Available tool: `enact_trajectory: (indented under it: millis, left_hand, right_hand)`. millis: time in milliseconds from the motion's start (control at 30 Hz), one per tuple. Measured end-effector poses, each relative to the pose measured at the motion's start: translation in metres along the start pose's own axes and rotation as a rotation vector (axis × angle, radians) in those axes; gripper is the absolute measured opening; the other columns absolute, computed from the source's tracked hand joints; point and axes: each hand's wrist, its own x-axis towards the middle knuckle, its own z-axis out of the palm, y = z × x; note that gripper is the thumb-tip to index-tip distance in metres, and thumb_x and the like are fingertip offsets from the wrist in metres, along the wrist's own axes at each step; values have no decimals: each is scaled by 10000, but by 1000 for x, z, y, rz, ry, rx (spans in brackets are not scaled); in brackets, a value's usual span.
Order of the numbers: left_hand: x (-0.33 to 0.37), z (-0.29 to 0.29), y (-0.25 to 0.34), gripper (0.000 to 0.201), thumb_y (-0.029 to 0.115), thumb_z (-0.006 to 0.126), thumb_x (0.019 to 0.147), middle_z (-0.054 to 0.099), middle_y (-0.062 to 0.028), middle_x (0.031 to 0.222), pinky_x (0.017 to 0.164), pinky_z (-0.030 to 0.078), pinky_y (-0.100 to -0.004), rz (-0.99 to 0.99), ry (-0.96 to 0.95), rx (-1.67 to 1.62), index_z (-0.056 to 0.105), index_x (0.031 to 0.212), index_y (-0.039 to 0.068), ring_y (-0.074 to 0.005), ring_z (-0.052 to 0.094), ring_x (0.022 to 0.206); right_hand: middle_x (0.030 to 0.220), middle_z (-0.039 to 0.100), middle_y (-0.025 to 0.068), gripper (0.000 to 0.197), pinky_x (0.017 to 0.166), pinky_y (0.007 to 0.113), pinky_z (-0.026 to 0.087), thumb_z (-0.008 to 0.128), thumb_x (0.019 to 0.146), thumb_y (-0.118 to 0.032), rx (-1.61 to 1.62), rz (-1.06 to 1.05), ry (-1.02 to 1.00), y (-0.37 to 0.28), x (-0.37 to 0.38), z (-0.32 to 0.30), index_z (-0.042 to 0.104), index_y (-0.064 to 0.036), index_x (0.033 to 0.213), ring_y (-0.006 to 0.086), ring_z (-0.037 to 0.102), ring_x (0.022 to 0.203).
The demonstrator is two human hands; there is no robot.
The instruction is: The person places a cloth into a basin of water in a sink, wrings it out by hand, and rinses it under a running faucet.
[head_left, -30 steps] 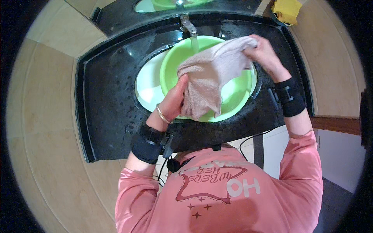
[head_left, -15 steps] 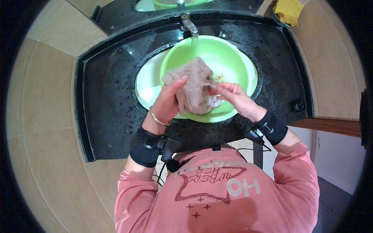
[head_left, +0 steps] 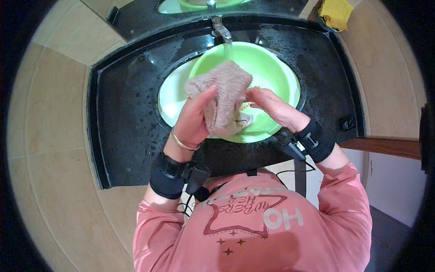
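Observation:
My left hand (head_left: 195, 115) is closed on a fuzzy greyish-pink cloth (head_left: 226, 86), its thumb lying across the front. The cloth is raised over a light green plastic basin (head_left: 283, 77). A white patch with dark marks shows at its lower right end. Beside the cloth's right edge is my right hand (head_left: 277, 109), fingers stretched out and apart from the thumb; its fingertips are at or very near the fabric. From the metal faucet (head_left: 220, 29), water runs down behind the cloth into the basin. Orange marks show on the basin's inside near my right hand.
The basin sits in a white oval sink (head_left: 170, 97) set in a wet black countertop (head_left: 127, 99). A yellow cloth (head_left: 335, 13) lies at the far right corner. A small black object (head_left: 347, 123) is on the counter's right side. Tiled walls (head_left: 54, 109) flank the counter.
My left hand has turned and shifted the cloth slightly up and left. My right hand's fingers, pinched at the cloth's edge before, are now straighter and beside it.

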Motion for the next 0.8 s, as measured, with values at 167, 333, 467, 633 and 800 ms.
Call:
enact_trajectory:
  millis: [167,333,467,633,800]
  left_hand:
    - [1,8,-6,391,217,408,930,530,-134,1199,945,419,-367,-9,-22,-99,421,1250,-6,-231,543,1071]
    - [-1,2,11,377,217,422,926,546,-131,1177,943,420,-356,64,17,-115,451,1224,-12,-236,550,1058]
    - [-9,-11,28,377,238,436,920,567,-132,1142,897,451,-347,134,199,175,475,1198,-14,-230,572,1015]
    - [-9,-30,42,369,251,506,904,589,-88,1081,825,471,-302,95,265,487,500,1168,-7,-178,583,948]
    - [-7,-35,53,352,268,571,875,619,-35,919,682,476,-232,99,277,713,556,1093,-8,-102,581,782]
  right_hand:
    - [958,566,12,500,798,265,392,385,937,-441,-83,26,-61,4,11,4,548,-5,1120,106,487,872]
    - [924,602,-1,406,776,231,405,485,914,-375,97,-115,53,1,10,-10,595,-11,1056,63,504,848]
    - [926,637,25,279,776,216,456,581,873,-218,-81,-153,206,-20,-9,-38,601,10,1032,58,575,827]
    - [880,648,39,276,665,209,493,608,856,-218,3,-206,297,-37,-17,-53,595,11,1010,72,600,711]
    - [780,611,-12,201,586,179,437,605,862,-226,-271,-320,392,-38,-22,-64,598,-25,882,29,529,629]
